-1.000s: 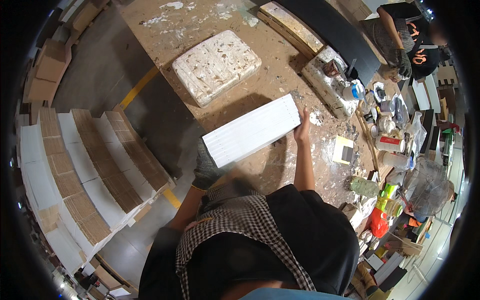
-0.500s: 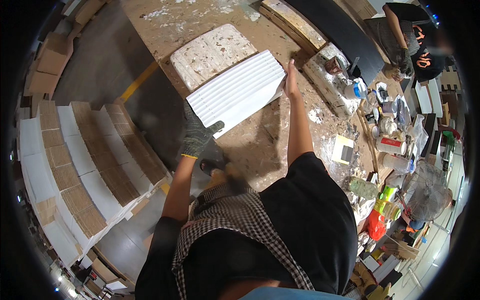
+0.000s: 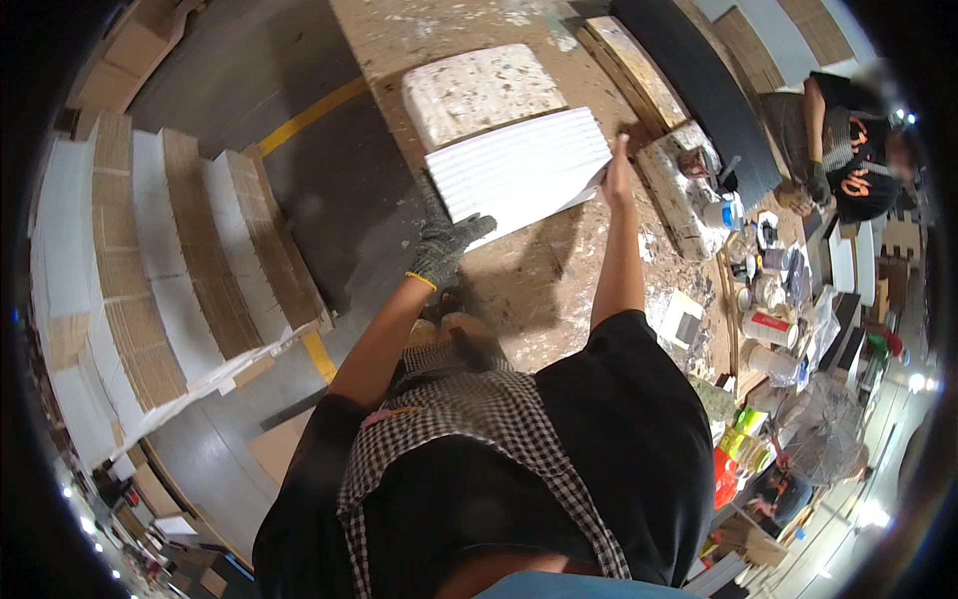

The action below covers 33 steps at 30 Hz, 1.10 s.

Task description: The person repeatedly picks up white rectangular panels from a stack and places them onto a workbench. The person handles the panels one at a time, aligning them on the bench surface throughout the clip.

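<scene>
A white ribbed block [image 3: 529, 170], with parallel ridges along its top and a plain white near side, is held between my two hands over the workbench. My left hand [image 3: 446, 243], in a dark knit glove with a yellow cuff, grips its left end, the thumb lying on the near side. My bare right hand [image 3: 618, 180] is against the right end, fingers stretched along it; part of its grip is hidden. Just behind the block lies a paint-spotted white foam slab [image 3: 479, 90], partly covered by it.
The stained workbench [image 3: 529, 299] carries a spotted foam block [image 3: 684, 190] with a cup, and jars and tubs [image 3: 768, 327] at right. A long black panel [image 3: 699, 90] lies at the back. Stacked white-and-brown boards [image 3: 190, 260] stand left. Another person [image 3: 848, 150] works at far right.
The view has shifted, so bench and stacks appear moved. The ribbed block still sits between both hands, close to the foam slab. My grip looks the same.
</scene>
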### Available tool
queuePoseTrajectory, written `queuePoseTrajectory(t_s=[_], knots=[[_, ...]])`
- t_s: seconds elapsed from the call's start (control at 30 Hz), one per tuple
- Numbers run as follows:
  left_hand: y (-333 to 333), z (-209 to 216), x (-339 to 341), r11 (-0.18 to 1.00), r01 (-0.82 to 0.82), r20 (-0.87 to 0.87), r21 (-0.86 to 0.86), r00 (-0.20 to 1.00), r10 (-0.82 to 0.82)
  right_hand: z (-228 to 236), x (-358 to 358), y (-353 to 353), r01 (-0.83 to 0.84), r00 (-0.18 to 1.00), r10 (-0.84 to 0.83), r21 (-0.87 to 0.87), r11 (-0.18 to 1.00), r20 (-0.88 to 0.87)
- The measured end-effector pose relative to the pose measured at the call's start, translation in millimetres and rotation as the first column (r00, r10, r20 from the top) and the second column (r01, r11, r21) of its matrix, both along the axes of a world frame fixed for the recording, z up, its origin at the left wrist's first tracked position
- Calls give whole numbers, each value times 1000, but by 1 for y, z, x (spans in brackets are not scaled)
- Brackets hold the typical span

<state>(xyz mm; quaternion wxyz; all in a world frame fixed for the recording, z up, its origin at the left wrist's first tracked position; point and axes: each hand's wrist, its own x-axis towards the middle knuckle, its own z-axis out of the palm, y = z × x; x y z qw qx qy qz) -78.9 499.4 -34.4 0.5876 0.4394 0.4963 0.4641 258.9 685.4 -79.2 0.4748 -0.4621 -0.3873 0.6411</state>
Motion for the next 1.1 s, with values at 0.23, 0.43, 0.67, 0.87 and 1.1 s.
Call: queuePoseTrajectory(t_s=[0.23, 0.43, 0.67, 0.87, 1.1], knots=[[-121, -31, -115, 953, -111, -493, 281, 836, 243, 50, 9, -58, 752, 575, -808, 305, 585, 130], [-281, -24, -192, 703, -694, -206, -155, 719, 664, 107, -156, -149, 389, 921, -375, 204, 898, -105], [-352, 21, -264, 451, -892, -251, 19, 433, 866, 145, -361, -252, -68, 997, 70, 74, 995, -32], [-469, 60, -442, -151, -960, 143, 238, -119, 983, 172, -495, -330, -621, 784, 597, 215, 754, 171], [-626, 145, -783, -212, -912, -211, 352, -298, 931, 222, -666, -448, -889, 457, 857, 102, 446, 236]])
